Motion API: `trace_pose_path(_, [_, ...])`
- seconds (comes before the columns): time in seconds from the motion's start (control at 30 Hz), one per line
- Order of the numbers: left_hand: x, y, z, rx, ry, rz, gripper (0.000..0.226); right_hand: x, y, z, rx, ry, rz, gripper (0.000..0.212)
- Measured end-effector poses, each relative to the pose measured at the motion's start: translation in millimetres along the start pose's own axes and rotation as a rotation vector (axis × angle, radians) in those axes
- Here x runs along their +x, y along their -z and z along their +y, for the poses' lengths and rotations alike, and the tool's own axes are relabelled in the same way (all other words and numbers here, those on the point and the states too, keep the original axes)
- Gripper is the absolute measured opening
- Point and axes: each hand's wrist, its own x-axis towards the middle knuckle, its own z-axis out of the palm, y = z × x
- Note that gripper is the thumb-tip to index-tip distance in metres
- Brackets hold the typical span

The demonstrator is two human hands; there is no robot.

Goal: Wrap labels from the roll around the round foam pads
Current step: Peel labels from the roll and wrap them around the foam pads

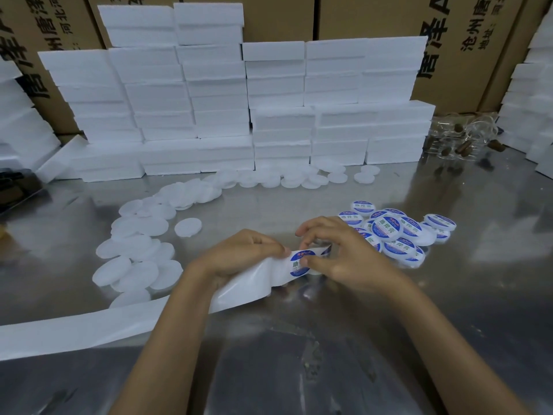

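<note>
Surface [449, 295] carries everything. Bare foam pads [140, 235] lie left of centre, trailing back and right to the stacked foam blocks [239, 115] at the rear. Labelled pads [395, 232] piled right of centre. Label strip [74, 327] runs from left edge to both hands, centre front. Cartons [463, 40] behind blocks.

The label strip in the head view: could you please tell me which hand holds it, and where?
Both. The left hand grips the white label strip just behind the blue round label; the right hand pinches that label at the strip's end.
</note>
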Motion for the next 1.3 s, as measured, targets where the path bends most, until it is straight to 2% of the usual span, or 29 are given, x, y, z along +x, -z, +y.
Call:
trace_pose_path(0.1, [1.6,1.5,-2.1,-0.054,0.039,0.016,0.027,1.0,-6.1,-4.9,-0.061,0.054,0.057,0.011])
trace_pose_path(0.27, [5.0,3.9,-5.6,-0.122,0.1,0.026,0.044,0.2,-7.2,-11.1,-0.089,0.084,0.062,0.019])
trace_pose_path(0.57, [7.7,3.0,-6.9,-0.131,0.112,0.034,0.022,-1.4,-4.8,-15.0,-0.093,0.09,0.02,0.027])
trace_pose_path(0.77, [9.7,5.2,-7.2,-0.011,0.128,0.112,0.019,-5.7,4.2,-22.2,0.108,0.028,-0.016,0.022])
trace_pose_path(0.93, [9.8,6.8,-10.4,-0.006,0.09,0.113,0.017,-5.6,27.5,-19.2,0.401,0.001,0.058,0.016])
trace_pose_path(1.03, [7.4,5.9,-10.1,0.005,0.077,0.1,0.014,-3.0,32.2,-16.2,0.561,-0.037,0.144,0.019])
trace_pose_path(1.1, [5.8,3.7,-7.2,-0.08,0.032,0.122,0.014,-1.3,30.5,-15.6,0.625,-0.078,0.205,0.021])
trace_pose_path(1.2, [4.0,0.2,3.9,-0.33,-0.137,0.264,0.02,1.4,23.0,-18.2,0.668,-0.132,0.282,0.022])
trace_pose_path(1.3, [4.5,-8.0,17.3,-0.586,-0.226,0.208,0.039,1.9,16.0,-23.8,0.716,-0.145,0.336,0.022])
